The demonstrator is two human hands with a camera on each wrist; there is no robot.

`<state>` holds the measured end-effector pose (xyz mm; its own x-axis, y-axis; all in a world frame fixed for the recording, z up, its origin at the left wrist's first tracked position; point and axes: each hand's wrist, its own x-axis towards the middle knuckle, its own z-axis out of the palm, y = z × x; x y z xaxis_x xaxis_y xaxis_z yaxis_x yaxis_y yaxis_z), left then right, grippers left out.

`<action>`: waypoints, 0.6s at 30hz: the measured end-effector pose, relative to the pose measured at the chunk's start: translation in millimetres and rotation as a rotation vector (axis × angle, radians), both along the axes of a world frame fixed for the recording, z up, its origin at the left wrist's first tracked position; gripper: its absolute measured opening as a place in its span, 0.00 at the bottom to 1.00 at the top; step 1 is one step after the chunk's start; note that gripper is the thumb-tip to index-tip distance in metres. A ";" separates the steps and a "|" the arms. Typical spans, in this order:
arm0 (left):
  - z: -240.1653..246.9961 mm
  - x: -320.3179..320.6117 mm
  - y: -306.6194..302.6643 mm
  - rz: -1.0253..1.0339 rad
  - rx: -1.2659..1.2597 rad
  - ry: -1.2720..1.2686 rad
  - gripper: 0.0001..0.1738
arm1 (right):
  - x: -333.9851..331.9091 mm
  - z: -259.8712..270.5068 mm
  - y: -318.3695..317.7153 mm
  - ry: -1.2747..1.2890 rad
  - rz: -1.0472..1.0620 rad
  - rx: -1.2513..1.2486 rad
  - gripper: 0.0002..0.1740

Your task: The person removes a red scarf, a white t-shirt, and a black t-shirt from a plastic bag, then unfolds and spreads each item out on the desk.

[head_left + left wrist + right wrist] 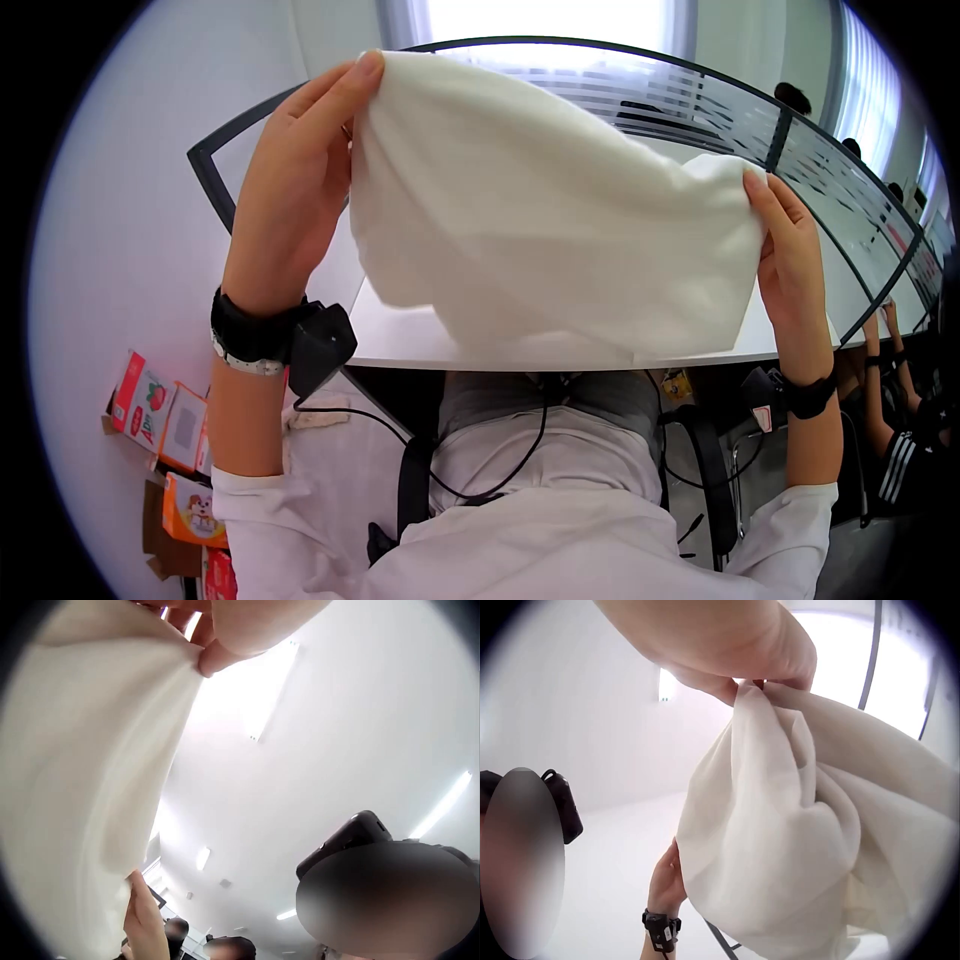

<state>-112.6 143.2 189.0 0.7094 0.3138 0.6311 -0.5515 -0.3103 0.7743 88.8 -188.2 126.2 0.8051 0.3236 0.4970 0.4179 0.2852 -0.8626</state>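
Note:
A white cloth (pixel 560 220) hangs in the air between both hands, above the desk. At its upper left corner the left hand (pixel 310 170) pinches the edge between thumb and fingers, higher than the other hand. The right hand (pixel 790 245) pinches the opposite upper corner. In the left wrist view the cloth (pixel 82 765) drapes down from the thumb and fingers. Bunched folds of the cloth (pixel 772 825) hang below the right hand (pixel 735 645) in the right wrist view.
Behind the cloth is a white desk (pixel 400 335) with a dark-framed partition (pixel 780 140). Boxes (pixel 185 430) lie at the lower left by the wall. A cable (pixel 500 485) crosses the person's lap. Another person (pixel 900 450) is at the far right.

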 end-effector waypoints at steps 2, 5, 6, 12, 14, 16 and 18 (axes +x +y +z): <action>-1.2 5.5 -1.1 0.117 0.039 -0.085 0.25 | 4.3 -2.4 1.1 -0.084 -0.092 0.037 0.18; 0.0 2.8 -3.9 0.268 0.161 -0.188 0.24 | 4.5 1.1 -2.5 -0.275 -0.168 0.108 0.18; 1.6 3.5 0.9 0.306 0.271 -0.241 0.23 | 0.6 3.7 -0.1 -0.328 -0.212 0.136 0.18; 4.6 12.7 8.1 0.706 0.720 -0.179 0.22 | -10.3 15.2 5.8 -0.471 -0.327 -0.009 0.17; -8.0 30.5 13.1 0.774 0.805 -0.184 0.21 | 0.4 7.4 11.0 -0.465 -0.299 -0.143 0.16; -15.9 32.8 5.7 0.692 0.744 -0.118 0.19 | 3.3 3.4 16.9 -0.400 -0.281 -0.179 0.17; -16.3 29.2 -19.3 0.718 0.743 -0.147 0.18 | -4.6 4.3 22.7 -0.411 -0.283 -0.175 0.16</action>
<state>-83.4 123.9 172.7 0.4102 0.1284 0.9029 -0.1221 -0.9734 0.1939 84.2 -165.5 130.5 0.6233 0.2279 0.7481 0.7713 -0.0217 -0.6361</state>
